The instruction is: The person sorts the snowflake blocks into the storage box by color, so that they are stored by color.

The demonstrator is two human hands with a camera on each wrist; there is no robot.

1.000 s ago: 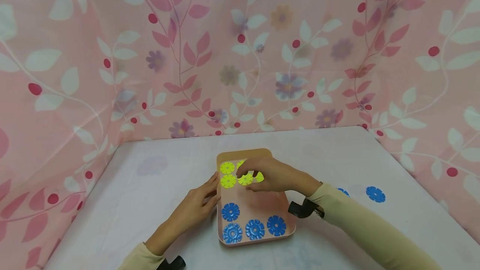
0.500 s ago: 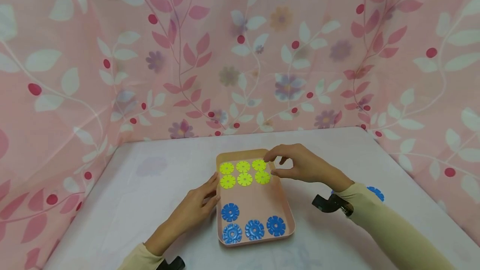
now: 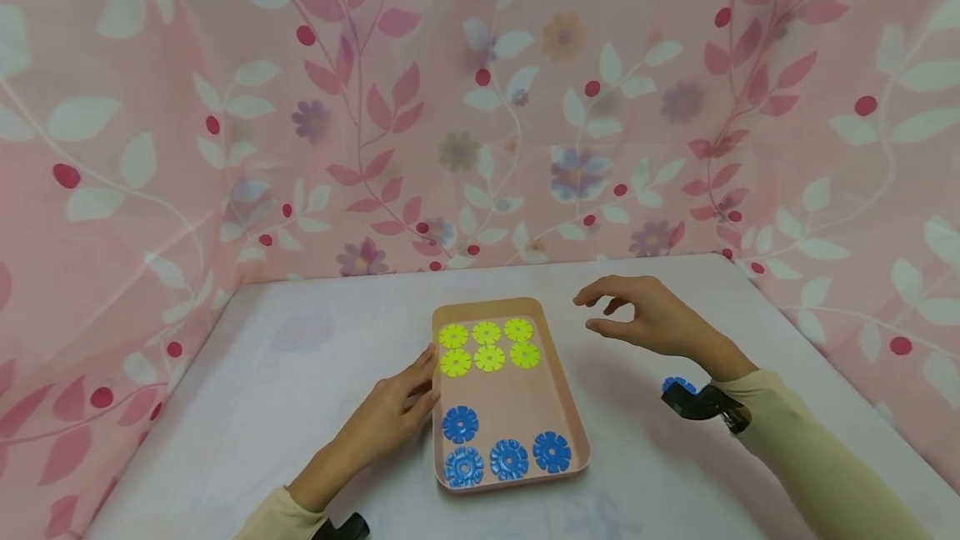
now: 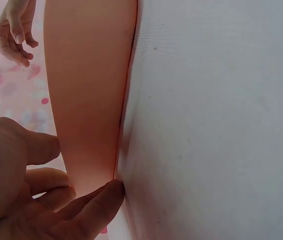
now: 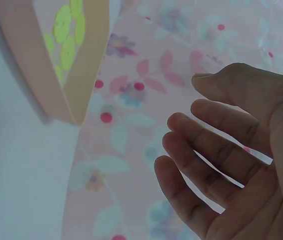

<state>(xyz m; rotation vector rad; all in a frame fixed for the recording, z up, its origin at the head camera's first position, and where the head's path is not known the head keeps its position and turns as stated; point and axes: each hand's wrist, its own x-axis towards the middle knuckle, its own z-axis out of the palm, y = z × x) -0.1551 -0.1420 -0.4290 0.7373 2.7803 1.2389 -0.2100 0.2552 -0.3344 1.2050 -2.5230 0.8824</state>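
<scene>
A pink tray stands on the white table. Inside it, several yellow notched discs lie in two rows at the far end. Several blue notched discs are at the near end, one of them set a row farther back on the left. Against the tray's left outer wall rests my left hand; in the left wrist view its fingertips touch that wall. My right hand hovers above the table right of the tray, fingers loosely bent and holding nothing, as the right wrist view confirms.
Another blue disc lies on the table at the right, partly hidden by the black wrist camera. Pink floral cloth hangs along the back and both sides of the white tabletop.
My right hand has moved right, from above the yellow discs to beyond the tray's right edge. All the yellow discs are now uncovered. My left hand has stayed at the tray's side.
</scene>
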